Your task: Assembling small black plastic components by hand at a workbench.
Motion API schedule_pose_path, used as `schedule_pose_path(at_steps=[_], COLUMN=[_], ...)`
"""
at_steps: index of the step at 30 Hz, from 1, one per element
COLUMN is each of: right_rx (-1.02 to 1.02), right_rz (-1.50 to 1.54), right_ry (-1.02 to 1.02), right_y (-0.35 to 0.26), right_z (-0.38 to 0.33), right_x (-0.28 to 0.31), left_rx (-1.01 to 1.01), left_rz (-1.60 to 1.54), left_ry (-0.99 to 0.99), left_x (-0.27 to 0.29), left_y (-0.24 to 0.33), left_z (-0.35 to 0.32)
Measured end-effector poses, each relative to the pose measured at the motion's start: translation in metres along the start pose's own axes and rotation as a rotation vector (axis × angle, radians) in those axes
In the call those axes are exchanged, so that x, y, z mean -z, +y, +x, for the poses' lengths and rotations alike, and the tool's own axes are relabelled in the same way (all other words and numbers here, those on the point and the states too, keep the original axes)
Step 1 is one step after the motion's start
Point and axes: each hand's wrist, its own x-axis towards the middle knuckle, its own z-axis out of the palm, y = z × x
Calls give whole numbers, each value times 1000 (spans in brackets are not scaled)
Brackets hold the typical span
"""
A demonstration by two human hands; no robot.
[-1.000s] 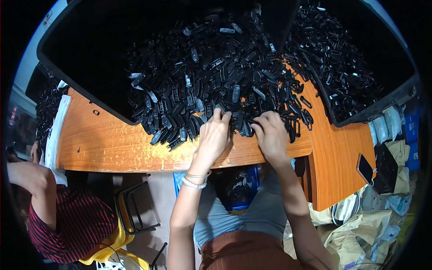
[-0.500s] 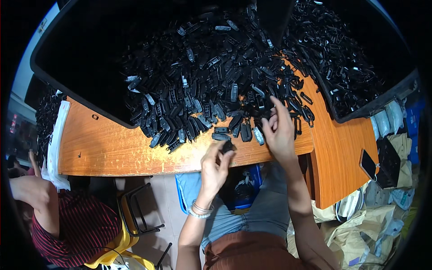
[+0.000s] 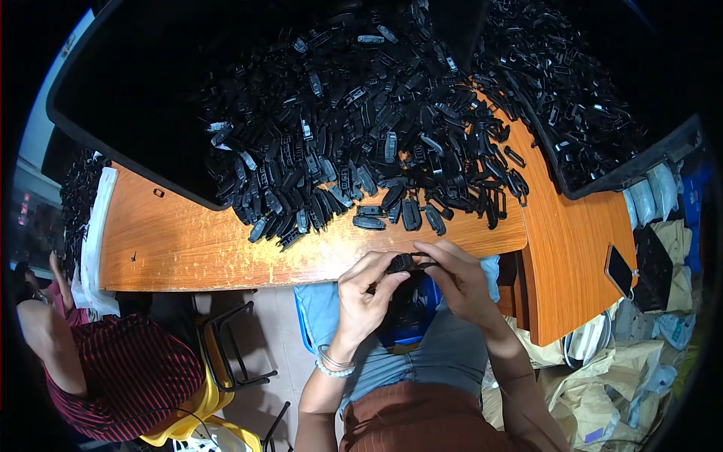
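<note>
The wooden table (image 3: 188, 241) carries a wide heap of black plastic parts (image 3: 346, 151), and over its near edge the person's two hands meet, well apart from the heap. The left hand (image 3: 365, 294) pinches a small black piece (image 3: 401, 263) between thumb and fingers, the piece showing at the fingertips on the side facing the right hand (image 3: 463, 282). The right fingers grip a thin dark sliver (image 3: 424, 260) just beside it. Half a second ago the right hand was at the heap's near side; now it has come back to the left one. Fingers cover much of both pieces, and whether they are joined cannot be told; the heap's far part sinks into darkness.
</note>
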Motion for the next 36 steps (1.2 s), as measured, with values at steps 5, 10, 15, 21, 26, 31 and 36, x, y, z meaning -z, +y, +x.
schedule_pose_path(at_steps=[5, 10, 15, 21, 26, 31, 36], right_rx=[-16, 78, -67, -80, -213, -587, -449], right_rz=[-96, -272, -29, -112, -44, 464, 397], right_ry=[-27, -5, -48, 61, 76, 61, 78], right_y=[-8, -7, -3, 0, -10, -6, 13], right_z=[-3, -7, -12, -26, -28, -39, -56], right_x=[1, -8, -6, -20, -20, -13, -12], left_rx=[-35, 32, -113, -132, 187, 297, 297], left_rz=[44, -13, 75, 522, 48, -285, -490], left_ry=[-62, -49, -88, -114, -92, -146, -244], left_x=[6, 4, 5, -7, -10, -7, -7], left_y=[14, 16, 16, 8, -9, -18, -26], left_z=[8, 7, 8, 1, -14, -23, -31])
